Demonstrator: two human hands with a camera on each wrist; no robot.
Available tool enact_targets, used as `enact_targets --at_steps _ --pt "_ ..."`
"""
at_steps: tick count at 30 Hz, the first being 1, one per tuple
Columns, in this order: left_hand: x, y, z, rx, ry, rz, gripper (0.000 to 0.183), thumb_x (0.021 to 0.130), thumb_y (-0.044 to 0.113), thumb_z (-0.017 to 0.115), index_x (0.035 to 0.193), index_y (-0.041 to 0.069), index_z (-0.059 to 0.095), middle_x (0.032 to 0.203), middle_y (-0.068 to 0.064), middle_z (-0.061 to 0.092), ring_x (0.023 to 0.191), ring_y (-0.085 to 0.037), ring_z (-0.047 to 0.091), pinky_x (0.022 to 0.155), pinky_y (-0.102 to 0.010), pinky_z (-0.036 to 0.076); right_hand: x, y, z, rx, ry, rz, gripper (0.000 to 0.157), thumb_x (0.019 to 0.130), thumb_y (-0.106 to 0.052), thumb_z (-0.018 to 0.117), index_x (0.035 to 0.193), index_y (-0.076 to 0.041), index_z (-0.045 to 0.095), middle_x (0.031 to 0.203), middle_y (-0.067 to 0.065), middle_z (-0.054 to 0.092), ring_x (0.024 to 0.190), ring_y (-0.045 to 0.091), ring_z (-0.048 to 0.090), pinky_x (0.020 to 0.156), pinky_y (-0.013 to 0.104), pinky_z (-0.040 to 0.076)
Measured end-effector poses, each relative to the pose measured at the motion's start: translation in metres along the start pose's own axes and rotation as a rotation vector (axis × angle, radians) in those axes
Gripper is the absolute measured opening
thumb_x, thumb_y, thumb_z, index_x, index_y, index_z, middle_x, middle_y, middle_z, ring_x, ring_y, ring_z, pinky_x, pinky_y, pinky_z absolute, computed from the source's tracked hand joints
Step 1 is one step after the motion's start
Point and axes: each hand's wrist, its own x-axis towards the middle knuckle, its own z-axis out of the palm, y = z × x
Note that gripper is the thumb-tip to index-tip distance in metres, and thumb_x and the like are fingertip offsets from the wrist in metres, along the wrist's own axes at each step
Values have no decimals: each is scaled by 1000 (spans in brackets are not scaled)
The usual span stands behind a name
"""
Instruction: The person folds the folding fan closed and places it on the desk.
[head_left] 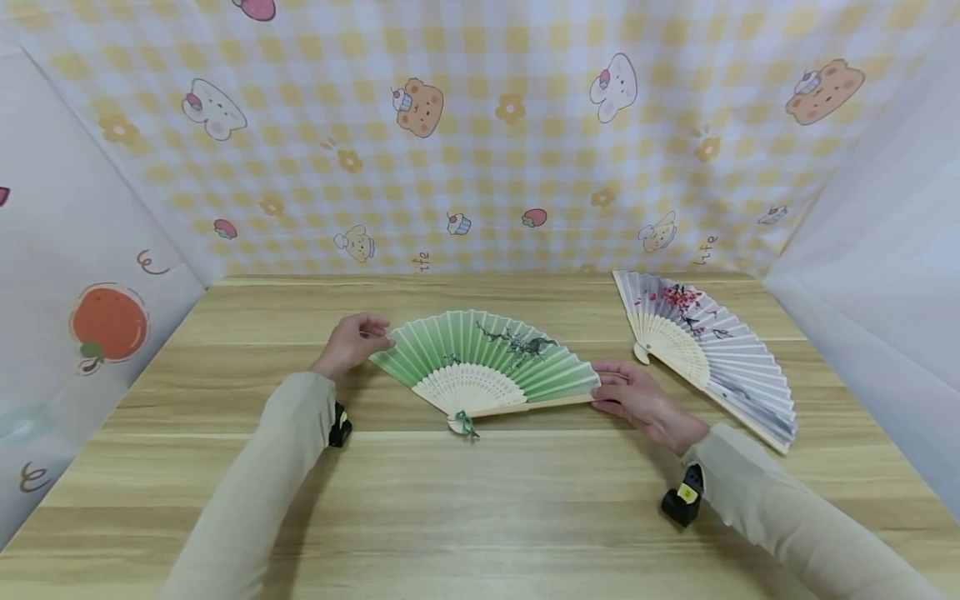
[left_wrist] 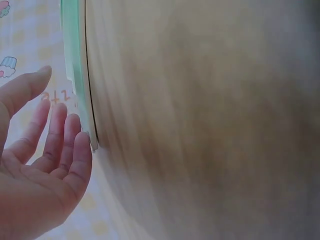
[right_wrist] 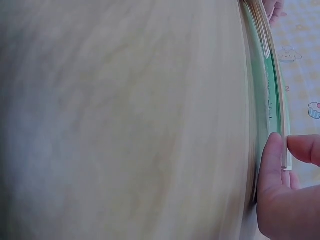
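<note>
A green folding fan (head_left: 487, 358) lies spread in the middle of the table, dark branch print on its leaf and a green cord (head_left: 465, 422) at its pivot. My left hand (head_left: 356, 342) is at the fan's left end. In the left wrist view its fingers (left_wrist: 55, 130) are loosely bent, thumb apart, fingertips right at the fan's edge (left_wrist: 80, 75). At the other end, my right hand (head_left: 637, 400) pinches the tip of the outer stick (right_wrist: 284, 110) between thumb and fingers.
A second spread fan (head_left: 720, 358), white and grey with red blossoms, lies to the right beyond my right hand. The wooden table (head_left: 480, 517) ends at a yellow checked cloth (head_left: 480, 183) at the back. White sheets (head_left: 877, 275) hang at both sides.
</note>
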Motion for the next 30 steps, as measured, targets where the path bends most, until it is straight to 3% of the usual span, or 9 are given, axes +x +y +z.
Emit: enact_targets --at_steps 17,30 --pt "6 0 2 19 1 -84 40 80 6 62 115 -7 48 113 -22 49 103 -31 46 87 -36 40 1 1 -1 -33 -2 31 50 86 8 46 130 10 24 99 8 52 82 11 56 81 27 48" --pt "11 0 3 49 -36 -104 43 79 10 64 117 -4 49 115 -19 49 99 -26 43 83 -33 39 0 3 -4 -20 -34 -9 47 87 9 43 129 13 21 97 8 48 82 10 56 83 28 47"
